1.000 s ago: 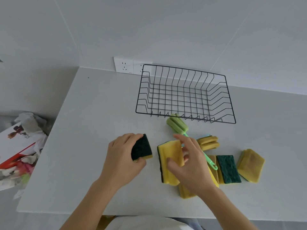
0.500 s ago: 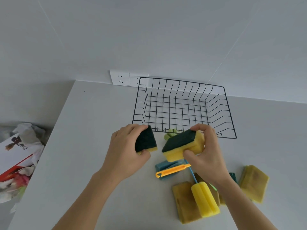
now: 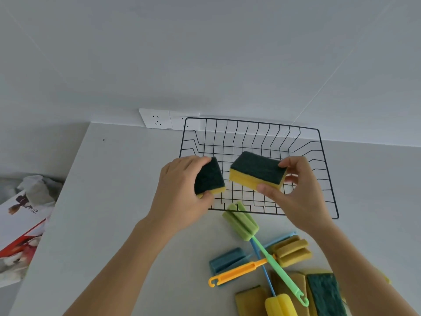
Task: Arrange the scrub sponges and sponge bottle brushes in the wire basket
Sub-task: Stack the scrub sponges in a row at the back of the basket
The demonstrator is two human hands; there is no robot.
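Observation:
A black wire basket [image 3: 328, 169] stands at the back of the white table, with nothing inside it. My left hand [image 3: 180, 192] grips a yellow scrub sponge with a dark green pad [image 3: 208, 176] at the basket's front left corner. My right hand [image 3: 296, 192] holds a second, larger green-topped yellow sponge [image 3: 256, 171] over the basket's front part. On the table in front of the basket lie a green bottle brush [image 3: 241, 221], an orange-handled brush [image 3: 237, 273] with an olive head [image 3: 291, 249], a blue brush [image 3: 227, 258] and a yellow brush head [image 3: 281, 305].
More flat scrub sponges [image 3: 325, 293] lie at the bottom right by my right forearm. A wall socket [image 3: 157, 118] sits behind the basket's left corner. Left of the table edge lies a pile of bags and a printed box [image 3: 20, 226].
Both hands have moved away from me and up with their sponges, from in front of the basket to over its front edge. The camera has tilted upward.

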